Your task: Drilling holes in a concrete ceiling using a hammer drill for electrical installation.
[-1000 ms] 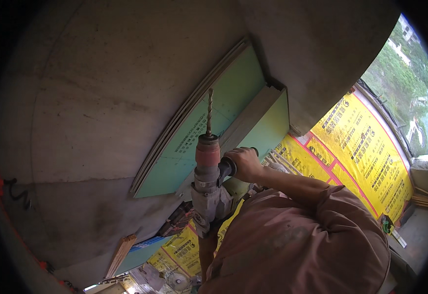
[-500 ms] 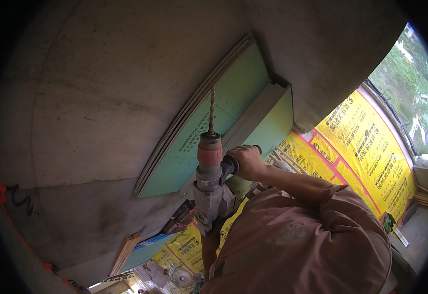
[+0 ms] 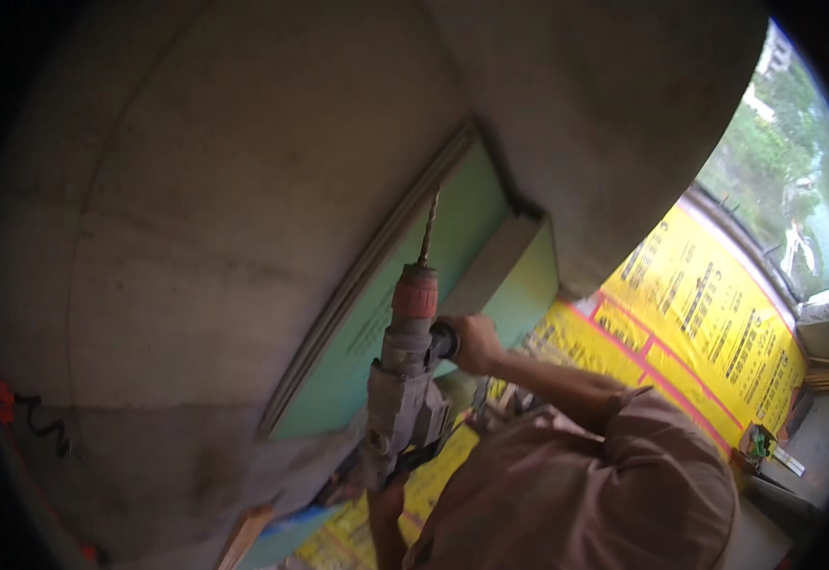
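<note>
A grey hammer drill (image 3: 400,385) with a red collar (image 3: 415,293) stands nearly upright in the middle of the view. Its long spiral bit (image 3: 428,233) points upward and leans slightly right; I cannot tell whether the tip touches anything. My right hand (image 3: 476,344) is wrapped round the black side handle (image 3: 445,339), the forearm reaching in from the brown sleeve. At the drill's lower end, my left hand (image 3: 386,503) grips the rear, its fingers partly hidden and blurred. Behind the drill, green boards (image 3: 338,375) lean in a stack against the concrete wall.
Yellow printed sheeting (image 3: 709,318) with pink tape spreads across the right side, below a window (image 3: 794,180). A reddish cable fitting with a black coiled cord (image 3: 42,423) hangs at the left. Lower left stands a piece of wood (image 3: 246,534). A concrete surface (image 3: 215,237) fills the upper left.
The drill's bit has tipped to the right and its lower end has swung slightly left. Boards and wall sit lower in view as my head has moved. Both hands keep their hold.
</note>
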{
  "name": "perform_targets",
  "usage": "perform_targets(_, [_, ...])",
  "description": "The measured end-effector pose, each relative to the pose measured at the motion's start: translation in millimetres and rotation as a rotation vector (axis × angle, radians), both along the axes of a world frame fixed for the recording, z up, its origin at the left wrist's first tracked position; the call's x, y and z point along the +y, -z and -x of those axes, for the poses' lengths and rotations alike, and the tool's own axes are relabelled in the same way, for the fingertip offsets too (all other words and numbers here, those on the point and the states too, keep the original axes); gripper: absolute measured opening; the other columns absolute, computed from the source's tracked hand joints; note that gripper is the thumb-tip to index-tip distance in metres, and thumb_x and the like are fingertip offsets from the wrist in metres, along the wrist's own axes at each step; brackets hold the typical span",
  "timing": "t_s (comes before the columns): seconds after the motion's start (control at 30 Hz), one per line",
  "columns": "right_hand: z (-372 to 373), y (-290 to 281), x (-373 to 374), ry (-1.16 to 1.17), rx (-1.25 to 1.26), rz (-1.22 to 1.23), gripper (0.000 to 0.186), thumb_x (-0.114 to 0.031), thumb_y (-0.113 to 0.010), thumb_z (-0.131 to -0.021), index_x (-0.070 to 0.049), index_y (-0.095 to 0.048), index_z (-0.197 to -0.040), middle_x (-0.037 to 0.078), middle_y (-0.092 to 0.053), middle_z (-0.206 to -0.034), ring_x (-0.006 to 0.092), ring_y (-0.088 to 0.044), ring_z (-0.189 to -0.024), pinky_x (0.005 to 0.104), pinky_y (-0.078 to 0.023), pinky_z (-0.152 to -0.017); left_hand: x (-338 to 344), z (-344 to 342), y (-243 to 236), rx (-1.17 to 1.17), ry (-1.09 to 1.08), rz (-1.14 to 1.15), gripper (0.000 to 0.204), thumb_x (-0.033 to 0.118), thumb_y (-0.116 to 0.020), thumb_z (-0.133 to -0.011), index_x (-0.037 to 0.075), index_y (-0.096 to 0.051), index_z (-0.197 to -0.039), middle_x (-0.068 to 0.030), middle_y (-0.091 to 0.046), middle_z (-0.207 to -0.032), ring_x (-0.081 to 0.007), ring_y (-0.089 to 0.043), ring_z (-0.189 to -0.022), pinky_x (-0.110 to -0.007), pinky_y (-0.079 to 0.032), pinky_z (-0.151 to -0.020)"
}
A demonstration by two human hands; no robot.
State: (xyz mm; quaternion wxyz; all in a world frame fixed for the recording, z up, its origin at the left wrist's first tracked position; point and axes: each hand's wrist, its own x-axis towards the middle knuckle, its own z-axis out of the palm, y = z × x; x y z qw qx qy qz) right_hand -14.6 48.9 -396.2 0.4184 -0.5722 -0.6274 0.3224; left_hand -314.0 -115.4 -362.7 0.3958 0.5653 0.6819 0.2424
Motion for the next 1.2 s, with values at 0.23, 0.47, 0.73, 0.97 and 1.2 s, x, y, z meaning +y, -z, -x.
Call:
perform_targets(0.23, [-66,-80,97,0.235,0.149,-0.144,0.034,-0.024,-0.076,-0.071,-0.007,-0.071,-0.099,0.021,-0.070,-0.094,0.0394,-0.066,-0.096,0.0465,-0.053,-0.082,142,-76,-92,-0.861,0.270,-0.316,0.057,-0.004,-0.066,-0.078,0.002,-0.053,-0.133,-0.0122,-0.064,-0.112,-0.0237,-0.061,-0.097,-0.038,-0.048,-0.091])
perform_targets(0.47, [-159,-203,140,0.440,-0.010,-0.370,0.039,-0.030,-0.078,-0.070,-0.006,-0.072,-0.100,0.023,-0.069,-0.096,0.0402,-0.065,-0.098,0.0471,-0.052,-0.082,223,-167,-155,-1.072,0.448,-0.439,0.027,-0.004,-0.063,-0.083,0.002,-0.058,-0.108,-0.0078,-0.062,-0.087,-0.0149,-0.056,-0.074,-0.029,-0.045,-0.069])
perform_targets(0.73, [-211,-151,158,0.581,-0.117,-0.385,0.043,-0.025,-0.079,-0.066,-0.004,-0.071,-0.103,0.023,-0.070,-0.095,0.0391,-0.067,-0.099,0.0441,-0.053,-0.083,272,-189,-105,-0.885,0.460,-0.296,0.029,0.002,-0.071,-0.083,0.001,-0.061,-0.111,-0.0060,-0.066,-0.095,-0.0140,-0.063,-0.086,-0.029,-0.050,-0.079])
perform_targets(0.97, [-235,-44,169,0.456,-0.155,-0.637,0.026,-0.017,-0.078,-0.071,0.000,-0.070,-0.089,0.023,-0.069,-0.080,0.0302,-0.072,-0.073,0.0377,-0.053,-0.064,311,-169,42,-0.440,0.406,-0.098,0.041,0.006,-0.077,-0.083,-0.002,-0.063,-0.121,-0.0072,-0.068,-0.119,-0.0163,-0.065,-0.108,-0.033,-0.052,-0.096])
perform_targets(1.2, [-146,-6,153,0.258,-0.288,-0.705,0.043,-0.019,-0.085,-0.070,-0.002,-0.064,-0.103,0.013,-0.066,-0.097,0.0255,-0.063,-0.089,0.0375,-0.047,-0.081,276,-84,117,-0.532,0.275,-0.123,0.053,0.005,-0.078,-0.082,-0.002,-0.056,-0.130,-0.0099,-0.066,-0.121,-0.0167,-0.062,-0.113,-0.033,-0.049,-0.098])
